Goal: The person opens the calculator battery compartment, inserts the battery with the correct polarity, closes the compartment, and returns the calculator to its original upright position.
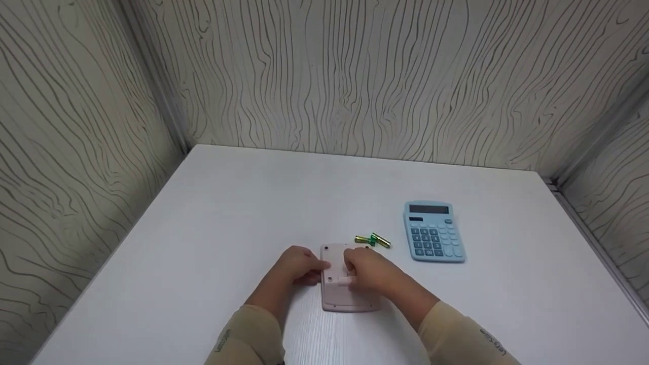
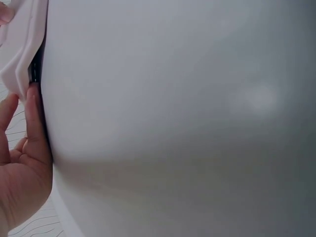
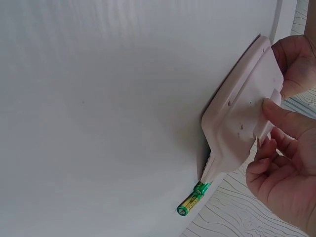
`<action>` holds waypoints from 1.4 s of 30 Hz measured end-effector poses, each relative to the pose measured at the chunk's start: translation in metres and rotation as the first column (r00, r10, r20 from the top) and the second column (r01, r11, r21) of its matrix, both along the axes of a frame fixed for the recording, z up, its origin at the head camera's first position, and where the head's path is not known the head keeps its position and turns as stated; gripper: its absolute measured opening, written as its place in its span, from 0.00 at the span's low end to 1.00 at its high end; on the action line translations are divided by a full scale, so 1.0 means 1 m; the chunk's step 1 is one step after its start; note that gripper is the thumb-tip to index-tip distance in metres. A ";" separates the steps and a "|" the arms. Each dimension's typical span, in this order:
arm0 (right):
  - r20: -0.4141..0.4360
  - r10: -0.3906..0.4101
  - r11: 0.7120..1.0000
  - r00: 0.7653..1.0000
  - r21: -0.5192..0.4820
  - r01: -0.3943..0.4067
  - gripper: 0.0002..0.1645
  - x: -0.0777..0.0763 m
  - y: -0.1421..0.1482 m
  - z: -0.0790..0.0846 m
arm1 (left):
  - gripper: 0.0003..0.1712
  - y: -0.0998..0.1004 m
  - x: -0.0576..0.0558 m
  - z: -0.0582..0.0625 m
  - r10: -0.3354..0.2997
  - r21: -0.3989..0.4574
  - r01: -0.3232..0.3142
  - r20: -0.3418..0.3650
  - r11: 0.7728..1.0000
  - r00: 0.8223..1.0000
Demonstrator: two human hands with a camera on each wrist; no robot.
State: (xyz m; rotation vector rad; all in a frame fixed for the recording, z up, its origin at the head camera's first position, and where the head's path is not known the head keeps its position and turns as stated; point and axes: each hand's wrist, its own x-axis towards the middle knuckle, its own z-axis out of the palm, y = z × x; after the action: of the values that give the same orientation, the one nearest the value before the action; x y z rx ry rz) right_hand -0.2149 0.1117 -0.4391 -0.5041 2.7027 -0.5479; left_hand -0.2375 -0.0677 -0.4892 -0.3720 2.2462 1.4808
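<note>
"How do our hands sit?"
"Our left hand grips the side of the pink calculator, thumb on its upturned back. Our right hand, fingers curled, seems to pinch a small cover there, between our hands."
"Handling advice?"
"We should brace firmly with the left and work the cover evenly, without twisting."
"Beyond?"
"Two batteries just past the right hand; farther to its right, a blue calculator."

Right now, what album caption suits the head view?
Left hand and right hand on a pink device; two batteries, blue calculator nearby.
</note>
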 end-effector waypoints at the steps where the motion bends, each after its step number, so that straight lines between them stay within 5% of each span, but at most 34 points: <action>1: 0.007 0.003 1.000 1.000 -0.011 -0.003 0.15 0.000 0.001 0.000 | 0.14 0.000 0.000 0.000 -0.004 0.000 0.004 0.000 1.000 1.000; 9: 0.041 0.017 0.997 0.999 -0.073 -0.014 0.07 -0.001 0.007 0.002 | 0.15 -0.001 0.002 0.002 -0.027 0.020 0.027 0.001 0.999 1.000; 20: -0.022 0.022 0.991 1.000 -0.133 -0.025 0.04 0.000 0.018 0.006 | 0.15 -0.002 0.001 0.001 -0.029 0.027 0.028 0.009 0.999 1.000; 32: 0.069 -0.200 0.959 0.977 -0.190 0.209 0.03 -0.015 0.061 0.008 | 0.14 -0.002 0.002 0.002 -0.030 0.023 0.029 0.004 0.999 1.000; 42: 0.081 -0.277 0.947 0.958 -0.149 0.286 0.03 -0.019 0.093 -0.007 | 0.13 -0.002 0.004 0.004 -0.022 0.043 0.022 -0.001 0.999 1.000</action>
State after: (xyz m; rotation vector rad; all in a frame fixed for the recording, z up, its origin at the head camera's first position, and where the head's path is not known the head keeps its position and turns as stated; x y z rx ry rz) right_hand -0.2336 0.2044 -0.4458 -0.1346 2.7029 -0.8464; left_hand -0.2336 -0.0693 -0.4856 -0.3327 2.2076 1.5156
